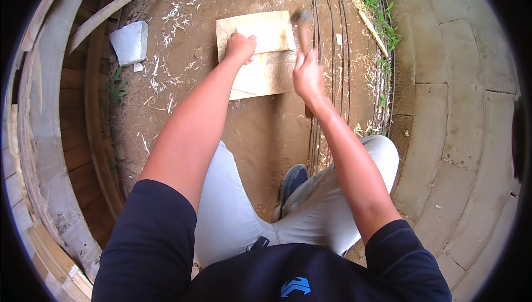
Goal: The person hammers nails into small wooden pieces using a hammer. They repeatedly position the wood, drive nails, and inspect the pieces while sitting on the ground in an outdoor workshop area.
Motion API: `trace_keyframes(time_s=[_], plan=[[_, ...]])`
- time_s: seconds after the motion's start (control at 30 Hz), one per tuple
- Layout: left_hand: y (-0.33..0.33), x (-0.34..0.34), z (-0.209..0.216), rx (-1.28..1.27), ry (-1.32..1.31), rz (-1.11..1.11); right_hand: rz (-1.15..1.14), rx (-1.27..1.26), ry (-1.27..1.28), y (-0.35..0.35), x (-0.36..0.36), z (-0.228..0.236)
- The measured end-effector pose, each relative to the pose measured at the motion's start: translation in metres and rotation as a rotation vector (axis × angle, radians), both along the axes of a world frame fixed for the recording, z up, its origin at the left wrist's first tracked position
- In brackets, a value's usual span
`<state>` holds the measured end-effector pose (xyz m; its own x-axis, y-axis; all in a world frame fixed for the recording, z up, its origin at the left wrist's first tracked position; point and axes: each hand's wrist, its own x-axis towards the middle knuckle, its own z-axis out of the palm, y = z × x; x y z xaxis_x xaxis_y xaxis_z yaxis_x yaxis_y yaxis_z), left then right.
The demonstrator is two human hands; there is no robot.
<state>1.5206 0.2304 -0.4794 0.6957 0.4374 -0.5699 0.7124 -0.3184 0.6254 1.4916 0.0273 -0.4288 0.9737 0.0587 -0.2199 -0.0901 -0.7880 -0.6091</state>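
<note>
My right hand (309, 77) is wrapped round the wooden handle of a hammer (304, 37). Its metal head is raised, slightly blurred, just right of the boards' far corner. On the ground in front of me lies a pale wooden board (266, 74). A second, smaller board (271, 37) rests on its far part, bright with sunlight. Over the left part of this upper board is my left hand (241, 48), its fingers curled and pressed together. Whatever they pinch is too small or hidden to make out.
Dark rods or wires (332, 41) run along the ground right of the boards, beside weeds and a block wall (460, 91). A white block (130, 43) lies to the left near a wooden frame (50, 119). Wood shavings (160, 74) litter the soil.
</note>
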Motion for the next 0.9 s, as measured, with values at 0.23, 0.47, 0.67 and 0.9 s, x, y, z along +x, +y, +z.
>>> trace_keyframes(time_s=[0.23,0.47,0.67,0.9], plan=[[0.011,-0.008,0.004,-0.053,-0.029,0.025,-0.246,0.546,0.383,0.019,0.004,0.041],[0.004,0.0,0.037,-0.383,-0.459,-0.037,-0.046,0.28,-0.13,-0.003,0.049,0.071],[0.0,-0.018,0.075,-0.603,-0.561,-0.065,-0.164,0.618,-0.13,0.01,0.054,0.11],[0.006,-0.021,0.089,0.209,-0.817,-0.269,-0.114,0.433,-0.331,0.018,0.049,0.132]])
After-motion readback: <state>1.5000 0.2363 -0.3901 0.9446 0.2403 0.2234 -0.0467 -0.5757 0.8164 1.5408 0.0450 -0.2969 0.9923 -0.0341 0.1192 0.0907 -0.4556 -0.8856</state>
